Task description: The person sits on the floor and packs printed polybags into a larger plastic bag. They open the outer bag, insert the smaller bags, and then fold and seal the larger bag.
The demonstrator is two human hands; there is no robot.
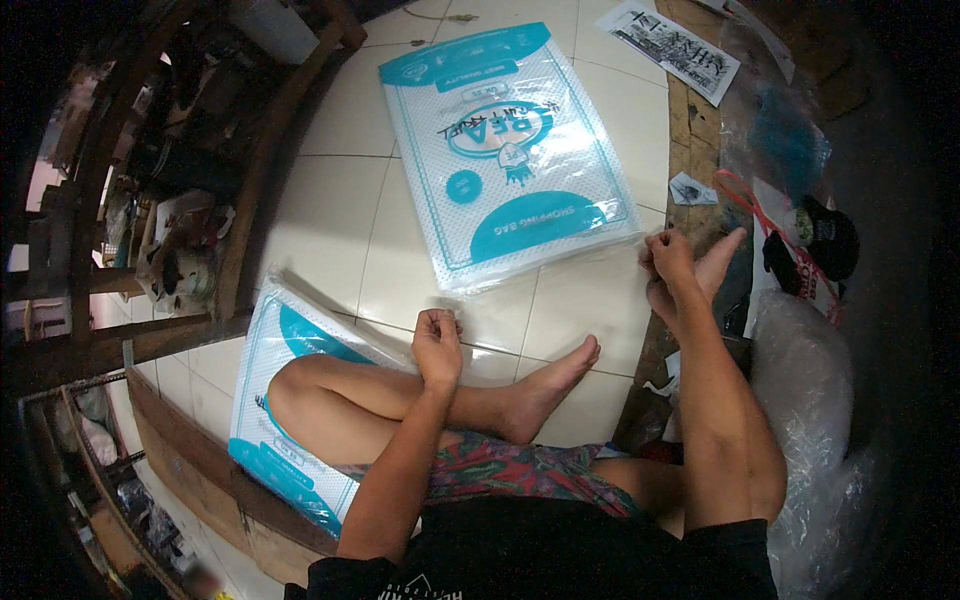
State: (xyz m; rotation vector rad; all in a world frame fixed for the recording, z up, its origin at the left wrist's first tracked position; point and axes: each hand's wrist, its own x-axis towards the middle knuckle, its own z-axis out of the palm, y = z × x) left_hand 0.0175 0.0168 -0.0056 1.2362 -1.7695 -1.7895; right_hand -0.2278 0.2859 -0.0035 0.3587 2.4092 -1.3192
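A flat, pale pack of shopping bags point(545, 165) with turquoise printing lies on the tiled floor in front of me. It sits inside a clear plastic sleeve point(585, 262) whose loose, see-through edge spreads toward me. My left hand point(438, 343) is closed in a pinch near the sleeve's left near corner, above my bent leg. My right hand point(670, 257) is also closed, its fingers pinching at the right near corner, close to my right foot. The film is so transparent that its exact hold in each hand is hard to see.
A second turquoise-printed pack point(290, 335) lies beneath my left leg. Wooden shelving point(285, 140) stands along the left. On the right are a printed sheet point(672, 50), a red strap point(738, 190), a black item point(832, 240) and bulky clear plastic wrap point(805, 390).
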